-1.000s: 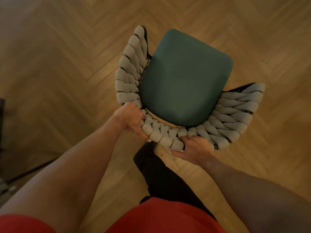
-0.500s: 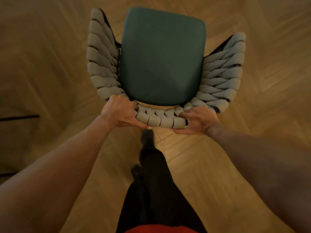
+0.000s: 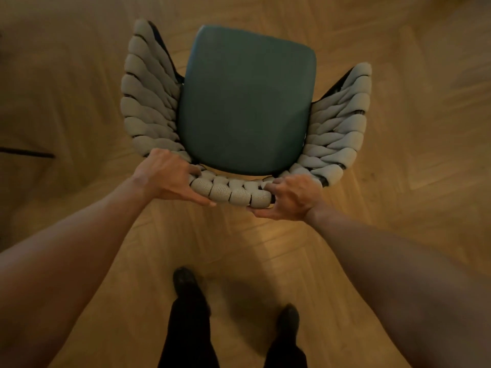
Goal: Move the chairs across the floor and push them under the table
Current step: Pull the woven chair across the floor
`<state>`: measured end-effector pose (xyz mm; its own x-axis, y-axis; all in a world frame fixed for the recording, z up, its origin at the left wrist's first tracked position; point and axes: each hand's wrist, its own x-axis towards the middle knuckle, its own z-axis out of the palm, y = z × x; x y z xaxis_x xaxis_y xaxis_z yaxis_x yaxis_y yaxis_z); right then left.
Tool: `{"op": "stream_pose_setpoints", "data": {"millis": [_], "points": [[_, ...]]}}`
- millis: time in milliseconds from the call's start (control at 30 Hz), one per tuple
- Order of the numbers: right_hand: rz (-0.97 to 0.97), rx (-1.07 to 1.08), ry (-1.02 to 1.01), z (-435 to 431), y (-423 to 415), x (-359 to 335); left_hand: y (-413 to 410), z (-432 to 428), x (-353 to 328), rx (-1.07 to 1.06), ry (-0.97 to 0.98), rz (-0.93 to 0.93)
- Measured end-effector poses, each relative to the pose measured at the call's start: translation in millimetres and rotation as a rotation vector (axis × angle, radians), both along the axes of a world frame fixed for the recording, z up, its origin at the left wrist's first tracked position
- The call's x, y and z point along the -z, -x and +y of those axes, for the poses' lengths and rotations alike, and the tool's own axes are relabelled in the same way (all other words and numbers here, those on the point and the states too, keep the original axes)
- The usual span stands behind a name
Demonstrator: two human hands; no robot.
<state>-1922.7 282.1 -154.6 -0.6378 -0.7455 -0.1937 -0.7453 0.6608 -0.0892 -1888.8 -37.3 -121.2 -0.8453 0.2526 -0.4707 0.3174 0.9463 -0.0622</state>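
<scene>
Gripping chair (image 3: 247,102) w/ L hand (image 3: 164,176), R hand (image 3: 292,197), dark bar (image 3: 26,153) left

Teal seat, pale grey weave, amber herringbone floor

The chair (image 3: 247,102) pairs a dark teal seat cushion with a back (image 3: 231,191) of thick pale grey woven cord on a black frame; the floor (image 3: 398,208) is honey-brown herringbone parquet; near, black trousers (image 3: 186,335) and black shoes.

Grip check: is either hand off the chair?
No: the left hand and right hand both grip the chair by its woven backrest.
</scene>
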Motion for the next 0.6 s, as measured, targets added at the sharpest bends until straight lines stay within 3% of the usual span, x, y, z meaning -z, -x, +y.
{"op": "stream_pose_setpoints", "data": {"millis": [233, 600], "points": [[0.012, -0.234, 0.040, 61.0, 36.9, 1.7, -55.2, 77.2, 15.6, -0.241, -0.032, 0.082], [-0.011, -0.403, -0.022, 64.8, 68.3, 1.8, -54.6, 100.0, 9.7, -0.311, -0.052, 0.091]]}}
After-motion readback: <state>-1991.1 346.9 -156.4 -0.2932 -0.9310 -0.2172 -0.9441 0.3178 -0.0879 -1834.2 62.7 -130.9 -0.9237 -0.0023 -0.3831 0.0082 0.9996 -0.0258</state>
